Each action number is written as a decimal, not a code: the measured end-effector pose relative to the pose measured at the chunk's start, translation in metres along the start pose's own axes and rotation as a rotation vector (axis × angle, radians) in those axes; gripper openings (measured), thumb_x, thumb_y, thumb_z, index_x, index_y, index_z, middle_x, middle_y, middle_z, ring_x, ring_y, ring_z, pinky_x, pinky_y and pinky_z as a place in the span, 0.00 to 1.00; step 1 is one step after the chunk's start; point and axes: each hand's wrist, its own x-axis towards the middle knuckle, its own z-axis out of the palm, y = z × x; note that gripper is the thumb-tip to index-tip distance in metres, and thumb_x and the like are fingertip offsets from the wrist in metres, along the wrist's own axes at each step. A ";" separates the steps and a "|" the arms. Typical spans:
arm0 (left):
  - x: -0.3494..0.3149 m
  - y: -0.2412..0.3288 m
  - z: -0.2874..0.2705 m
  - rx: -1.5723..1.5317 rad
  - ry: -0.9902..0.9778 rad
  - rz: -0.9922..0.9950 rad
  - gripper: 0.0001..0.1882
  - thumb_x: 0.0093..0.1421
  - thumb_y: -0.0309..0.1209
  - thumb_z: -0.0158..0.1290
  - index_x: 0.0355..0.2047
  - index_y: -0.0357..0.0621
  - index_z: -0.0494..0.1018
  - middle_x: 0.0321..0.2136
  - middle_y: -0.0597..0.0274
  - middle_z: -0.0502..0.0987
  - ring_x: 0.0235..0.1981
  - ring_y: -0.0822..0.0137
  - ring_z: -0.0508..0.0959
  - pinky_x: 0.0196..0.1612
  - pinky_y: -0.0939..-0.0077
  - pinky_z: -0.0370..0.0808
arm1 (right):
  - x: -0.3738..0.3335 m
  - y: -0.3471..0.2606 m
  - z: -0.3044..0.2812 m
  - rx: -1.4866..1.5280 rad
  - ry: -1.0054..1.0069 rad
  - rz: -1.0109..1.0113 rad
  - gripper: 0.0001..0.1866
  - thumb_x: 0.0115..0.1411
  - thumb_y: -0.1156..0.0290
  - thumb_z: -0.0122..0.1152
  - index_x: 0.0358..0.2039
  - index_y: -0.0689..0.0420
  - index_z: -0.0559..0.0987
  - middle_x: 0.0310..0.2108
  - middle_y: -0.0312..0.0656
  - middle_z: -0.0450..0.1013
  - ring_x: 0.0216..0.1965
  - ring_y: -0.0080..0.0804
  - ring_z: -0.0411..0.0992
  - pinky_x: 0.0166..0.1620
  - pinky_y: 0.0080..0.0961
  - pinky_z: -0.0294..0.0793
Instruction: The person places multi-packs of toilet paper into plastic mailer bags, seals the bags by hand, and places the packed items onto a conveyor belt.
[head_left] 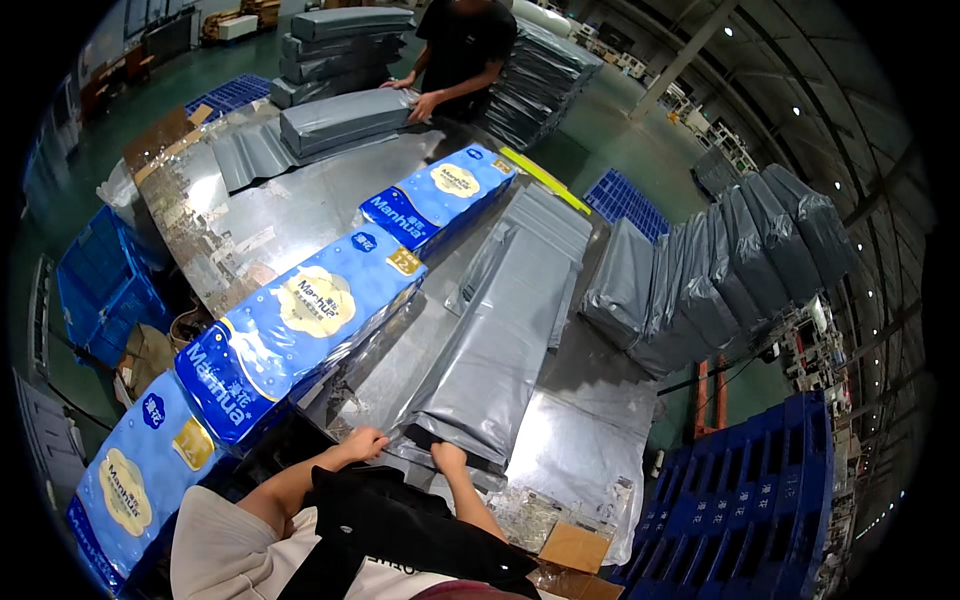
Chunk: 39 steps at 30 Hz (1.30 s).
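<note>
A long grey plastic bag (475,345) lies lengthwise in front of me on the metal table, its near end toward my body. It looks filled out into a block, and a dark strip shows at its near end. My left hand (364,444) is closed on the bag's near left corner. Just to the right, my right hand (449,458) has its fingers curled over the near edge beside the dark strip. Left of the bag runs a row of blue printed tissue packs: a near pack (140,485), a middle pack (300,320) and a far pack (440,195).
Across the metal table (235,260), a co-worker (465,50) handles a grey wrapped bundle (345,120). Grey bundles (720,260) are stacked at the right, above a blue pallet (740,490). A blue crate (105,285) stands left; cardboard (575,545) lies near right.
</note>
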 end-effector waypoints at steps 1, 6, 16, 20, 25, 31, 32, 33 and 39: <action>-0.001 -0.005 -0.001 -0.006 0.011 0.000 0.17 0.56 0.39 0.43 0.24 0.38 0.73 0.16 0.58 0.75 0.19 0.66 0.77 0.24 0.71 0.72 | -0.013 -0.012 0.000 -0.035 0.014 -0.059 0.20 0.52 0.55 0.48 0.25 0.60 0.77 0.23 0.55 0.71 0.31 0.49 0.71 0.39 0.37 0.68; 0.005 -0.029 0.001 -0.211 -0.018 -0.029 0.13 0.53 0.36 0.50 0.24 0.36 0.74 0.16 0.60 0.75 0.18 0.73 0.74 0.21 0.77 0.70 | -0.055 -0.018 0.011 0.186 0.298 -0.525 0.10 0.52 0.65 0.52 0.28 0.58 0.72 0.28 0.48 0.69 0.30 0.48 0.68 0.33 0.37 0.68; 0.042 0.007 0.006 0.172 0.115 -0.203 0.24 0.46 0.46 0.51 0.28 0.33 0.74 0.29 0.40 0.74 0.34 0.50 0.75 0.35 0.61 0.71 | -0.075 -0.023 0.035 -0.001 0.248 -0.551 0.07 0.48 0.76 0.48 0.29 0.64 0.68 0.32 0.53 0.62 0.35 0.51 0.62 0.37 0.41 0.64; 0.037 -0.017 0.002 -0.144 0.157 -0.175 0.13 0.50 0.36 0.49 0.22 0.37 0.74 0.16 0.56 0.74 0.19 0.68 0.72 0.23 0.69 0.69 | -0.078 -0.037 0.015 0.253 0.424 -0.425 0.06 0.47 0.75 0.52 0.27 0.63 0.69 0.30 0.54 0.64 0.34 0.51 0.63 0.37 0.39 0.64; 0.000 -0.009 0.000 -0.418 0.045 -0.174 0.08 0.49 0.29 0.54 0.27 0.36 0.75 0.20 0.65 0.75 0.21 0.75 0.71 0.26 0.79 0.69 | -0.056 -0.064 -0.017 0.468 0.409 -0.416 0.17 0.45 0.75 0.57 0.39 0.62 0.71 0.36 0.48 0.66 0.40 0.48 0.64 0.42 0.35 0.65; -0.014 -0.019 0.004 -0.153 0.182 -0.079 0.09 0.48 0.26 0.55 0.29 0.33 0.74 0.20 0.63 0.75 0.23 0.76 0.72 0.27 0.80 0.69 | -0.050 -0.089 -0.003 0.535 0.181 -0.427 0.14 0.44 0.74 0.60 0.35 0.57 0.72 0.34 0.46 0.66 0.31 0.48 0.69 0.34 0.37 0.69; -0.013 -0.020 0.004 -0.201 0.153 -0.074 0.08 0.48 0.26 0.54 0.29 0.33 0.74 0.21 0.62 0.75 0.24 0.75 0.73 0.28 0.79 0.69 | -0.050 -0.091 -0.001 0.518 0.206 -0.437 0.13 0.44 0.74 0.60 0.33 0.58 0.72 0.32 0.45 0.67 0.30 0.45 0.69 0.33 0.34 0.69; -0.013 -0.019 0.004 -0.250 0.129 -0.072 0.08 0.48 0.25 0.53 0.28 0.33 0.74 0.22 0.61 0.75 0.24 0.74 0.73 0.28 0.78 0.69 | -0.049 -0.093 0.001 0.500 0.228 -0.450 0.12 0.44 0.73 0.60 0.32 0.58 0.73 0.31 0.44 0.69 0.29 0.43 0.70 0.32 0.31 0.70; -0.014 -0.016 0.005 -0.108 0.175 0.057 0.07 0.49 0.23 0.51 0.28 0.32 0.73 0.24 0.58 0.75 0.25 0.72 0.73 0.29 0.77 0.69 | -0.047 -0.096 0.000 0.484 0.185 -0.468 0.05 0.47 0.74 0.56 0.26 0.59 0.72 0.27 0.45 0.67 0.29 0.45 0.68 0.32 0.35 0.68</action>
